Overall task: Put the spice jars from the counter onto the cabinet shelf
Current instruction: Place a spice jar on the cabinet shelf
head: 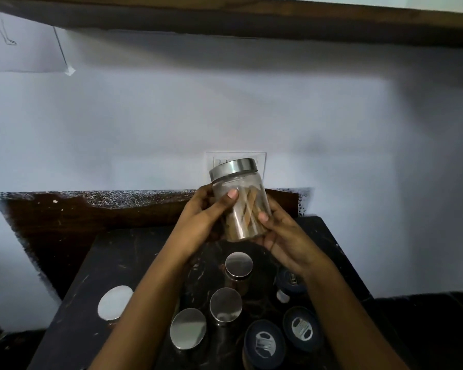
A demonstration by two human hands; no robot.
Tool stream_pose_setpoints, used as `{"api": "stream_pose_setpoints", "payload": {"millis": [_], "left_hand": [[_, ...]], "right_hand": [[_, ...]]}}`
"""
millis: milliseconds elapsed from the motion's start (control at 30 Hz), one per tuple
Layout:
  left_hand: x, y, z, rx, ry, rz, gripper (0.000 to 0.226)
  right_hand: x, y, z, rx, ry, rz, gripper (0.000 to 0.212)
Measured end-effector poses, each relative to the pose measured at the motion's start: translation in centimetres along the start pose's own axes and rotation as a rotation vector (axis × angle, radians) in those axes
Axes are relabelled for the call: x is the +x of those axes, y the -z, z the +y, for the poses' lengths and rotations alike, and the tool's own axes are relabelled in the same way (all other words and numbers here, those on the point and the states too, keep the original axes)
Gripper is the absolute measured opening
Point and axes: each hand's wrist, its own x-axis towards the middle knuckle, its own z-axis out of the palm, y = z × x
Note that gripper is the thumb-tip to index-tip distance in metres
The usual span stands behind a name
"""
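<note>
Left grip (206, 217) and right grip (281, 236) both curl round the tilted jar (241, 201), above the tabletop (118, 249) at 12 o'clock from the other jars (225, 305); best to right it, then lift steadily to the shelf (251, 17).

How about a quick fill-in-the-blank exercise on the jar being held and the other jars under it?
1. The left grip and right grip together hold one clear jar above the dark ____.
2. The held jar's steel lid is ____, not off.
3. Below the hands, the standing jars with steel lids number ____.
Missing words: counter; on; four.
</note>
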Motion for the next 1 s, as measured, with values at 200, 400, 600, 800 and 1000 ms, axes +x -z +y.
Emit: {"api": "stream_pose_setpoints", "payload": {"millis": [200, 400, 600, 800, 1000], "left_hand": [[0.2, -2.9, -0.2, 0.259, -0.121, 0.129, 0.093], [1.1, -3.2, 1.1, -0.149, -0.052, 0.054, 0.075], [1.5, -3.8, 1.1, -0.340, -0.016, 0.041, 0.067], [0.9, -4.9, 1.4, -0.054, -0.156, 0.017, 0.061], [1.1, -4.8, 2.1, -0.205, -0.158, -0.028, 0.054]], "right_hand": [[-0.3, 0.1, 0.1, -0.155, 0.132, 0.147, 0.087], [-0.5, 1.8, -2.1, -0.138, 0.157, 0.122, 0.071], [-0.3, 2.0, -3.3, -0.135, 0.113, 0.099, 0.062], [-0.7, 1.3, -4.2, -0.334, 0.293, 0.230, 0.078], [-0.8, 2.2, -6.5, -0.210, 0.266, 0.169, 0.065]]}}
